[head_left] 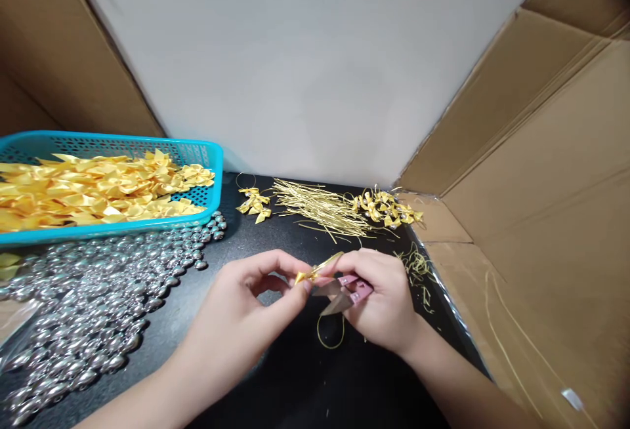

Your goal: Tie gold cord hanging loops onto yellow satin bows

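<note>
My left hand [266, 304] pinches a small yellow ribbon bow [301, 277] between thumb and forefinger, above the black tabletop. Close against it, my right hand [381, 291] holds pink-handled thread snips [344, 296], their blades parted and pointing left. The right thumb and forefinger are also at a loop of gold cord [329, 261] by the bow. Below the blades hangs another thin gold loop [331, 344]. Fingers hide part of the bow and where the cord joins it.
A blue basket [219, 173] of yellow bows stands left, with many silver beads [113, 304] before it. Behind my hands lie gold cord lengths [319, 209], flanked by finished-looking bows [254, 203] and a beaded bow pile [386, 207]. Cord scraps [417, 262] lie right, near cardboard walls [541, 153].
</note>
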A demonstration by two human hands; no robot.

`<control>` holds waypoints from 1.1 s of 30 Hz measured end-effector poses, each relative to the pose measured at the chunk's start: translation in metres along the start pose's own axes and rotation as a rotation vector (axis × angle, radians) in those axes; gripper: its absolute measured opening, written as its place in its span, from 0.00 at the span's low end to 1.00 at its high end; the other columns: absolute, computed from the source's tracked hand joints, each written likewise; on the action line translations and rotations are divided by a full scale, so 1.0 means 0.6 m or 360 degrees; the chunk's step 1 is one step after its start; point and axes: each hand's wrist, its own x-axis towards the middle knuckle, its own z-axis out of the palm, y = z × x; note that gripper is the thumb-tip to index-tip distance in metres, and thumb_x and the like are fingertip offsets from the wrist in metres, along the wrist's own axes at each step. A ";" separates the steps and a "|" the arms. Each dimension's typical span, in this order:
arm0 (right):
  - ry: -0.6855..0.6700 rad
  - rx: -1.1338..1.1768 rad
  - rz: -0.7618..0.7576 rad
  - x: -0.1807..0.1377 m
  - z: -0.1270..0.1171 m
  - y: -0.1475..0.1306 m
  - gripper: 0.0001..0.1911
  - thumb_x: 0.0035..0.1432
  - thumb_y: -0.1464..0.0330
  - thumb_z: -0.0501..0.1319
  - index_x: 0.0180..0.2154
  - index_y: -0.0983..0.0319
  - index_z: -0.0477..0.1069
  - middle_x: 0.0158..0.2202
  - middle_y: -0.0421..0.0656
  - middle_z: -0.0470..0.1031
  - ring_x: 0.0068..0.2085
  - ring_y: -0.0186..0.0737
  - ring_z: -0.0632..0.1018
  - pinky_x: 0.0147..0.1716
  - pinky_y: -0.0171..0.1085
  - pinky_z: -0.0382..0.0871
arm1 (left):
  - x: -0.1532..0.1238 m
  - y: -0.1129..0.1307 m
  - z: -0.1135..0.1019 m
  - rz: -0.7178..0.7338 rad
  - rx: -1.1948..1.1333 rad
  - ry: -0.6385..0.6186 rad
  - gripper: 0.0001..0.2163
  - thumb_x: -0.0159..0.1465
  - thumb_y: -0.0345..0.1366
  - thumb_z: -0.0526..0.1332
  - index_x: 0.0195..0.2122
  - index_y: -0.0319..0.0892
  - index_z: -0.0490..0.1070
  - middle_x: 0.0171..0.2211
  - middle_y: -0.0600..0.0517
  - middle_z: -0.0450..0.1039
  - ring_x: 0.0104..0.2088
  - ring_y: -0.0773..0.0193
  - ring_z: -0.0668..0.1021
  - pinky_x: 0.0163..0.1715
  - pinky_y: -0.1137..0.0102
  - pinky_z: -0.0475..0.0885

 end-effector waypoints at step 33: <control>0.0435 -0.0152 -0.0391 -0.017 0.013 0.017 0.04 0.59 0.70 0.60 0.37 0.59 0.67 0.20 0.35 0.68 0.19 0.31 0.63 0.22 0.35 0.57 | 0.015 -0.018 -0.002 -0.0200 -0.0355 0.0064 0.07 0.50 0.39 0.69 0.26 0.42 0.77 0.22 0.54 0.73 0.25 0.66 0.71 0.26 0.74 0.66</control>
